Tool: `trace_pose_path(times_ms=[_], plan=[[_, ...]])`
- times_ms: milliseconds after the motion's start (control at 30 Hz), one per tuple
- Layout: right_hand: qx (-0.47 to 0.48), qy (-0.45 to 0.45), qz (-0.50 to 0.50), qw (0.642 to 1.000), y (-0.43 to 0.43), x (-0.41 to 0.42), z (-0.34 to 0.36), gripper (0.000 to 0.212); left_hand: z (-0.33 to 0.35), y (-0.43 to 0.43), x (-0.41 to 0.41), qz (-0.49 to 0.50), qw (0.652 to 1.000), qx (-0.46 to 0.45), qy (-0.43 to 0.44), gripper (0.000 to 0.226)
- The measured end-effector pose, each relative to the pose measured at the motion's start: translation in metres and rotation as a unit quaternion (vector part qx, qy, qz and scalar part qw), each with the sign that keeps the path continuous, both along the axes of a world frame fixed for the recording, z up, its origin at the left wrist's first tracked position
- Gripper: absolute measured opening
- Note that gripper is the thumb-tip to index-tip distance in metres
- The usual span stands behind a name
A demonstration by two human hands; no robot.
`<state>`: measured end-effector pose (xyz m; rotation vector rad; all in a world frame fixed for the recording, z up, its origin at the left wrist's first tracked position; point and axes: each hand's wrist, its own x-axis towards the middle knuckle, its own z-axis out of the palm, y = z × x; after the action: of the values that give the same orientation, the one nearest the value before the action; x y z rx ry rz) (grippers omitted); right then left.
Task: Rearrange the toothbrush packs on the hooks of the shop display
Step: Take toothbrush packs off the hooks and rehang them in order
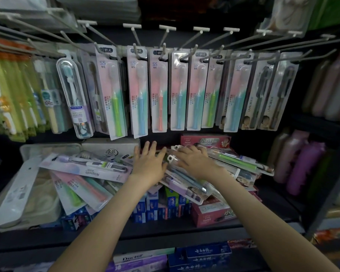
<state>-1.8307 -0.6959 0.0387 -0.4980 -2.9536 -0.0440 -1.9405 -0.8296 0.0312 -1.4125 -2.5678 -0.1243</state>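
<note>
Edges of the shot are pretty smeared, so the yellow-green packs (12,91) far left and the bottles (306,165) on the right are just blobs, and most of the card print is unreadable. Each of the hooks (192,39) only shows its front pack, so I can't tell how many hang behind. The loose packs (86,169) are heaped on the shelf (165,230) right under the hanging row, overlapping too much to count and half burying the toothpaste boxes (155,209). Both hands are down on that heap, side by side but not touching. The left hand (147,161) lies flat with straight, spread fingers. The right hand (192,160) rests on some clear packs (186,181) with white hang tabs, fingers also spread, with nothing visibly clamped, though the fingertips are blurry. The hanging packs sit just above and past the fingertips, untouched. Front row count: seven pink-and-teal packs (159,91) (four blue brushes, two green, one orange), two dark-brush packs (259,91) to their right, and one clear-cased brush (73,97) to their left.
</note>
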Motion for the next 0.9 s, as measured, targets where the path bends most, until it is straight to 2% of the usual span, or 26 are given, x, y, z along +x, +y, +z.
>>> trace_pose_path(times_ms=[167,333,500,633,733,833,900], plan=[[-0.009,-0.008,-0.011,1.000,0.000,0.016,-0.005,0.055,-0.013,0.003,0.012,-0.054,0.993,0.102,-0.011,0.046],[-0.005,0.012,-0.025,1.000,0.000,0.030,-0.003,0.058,-0.015,0.005,0.023,-0.093,0.985,0.146,-0.002,0.041],[-0.005,0.030,-0.024,0.999,0.000,0.026,-0.008,0.056,-0.012,0.002,0.027,-0.086,0.986,0.141,-0.013,0.046],[-0.012,-0.029,-0.029,0.999,0.001,0.017,-0.010,0.053,-0.008,-0.006,0.027,-0.104,0.991,0.081,-0.006,0.055],[0.019,-0.048,-0.030,0.998,0.002,0.018,-0.011,0.052,-0.006,-0.013,0.028,-0.099,0.992,0.068,-0.025,0.056],[0.128,-0.068,-0.035,0.989,0.005,0.027,-0.015,0.055,-0.007,-0.015,0.033,-0.110,0.990,0.093,-0.002,0.055],[0.165,-0.076,-0.036,0.983,0.004,0.033,-0.017,0.056,-0.009,-0.012,0.038,-0.127,0.987,0.094,-0.001,0.056]])
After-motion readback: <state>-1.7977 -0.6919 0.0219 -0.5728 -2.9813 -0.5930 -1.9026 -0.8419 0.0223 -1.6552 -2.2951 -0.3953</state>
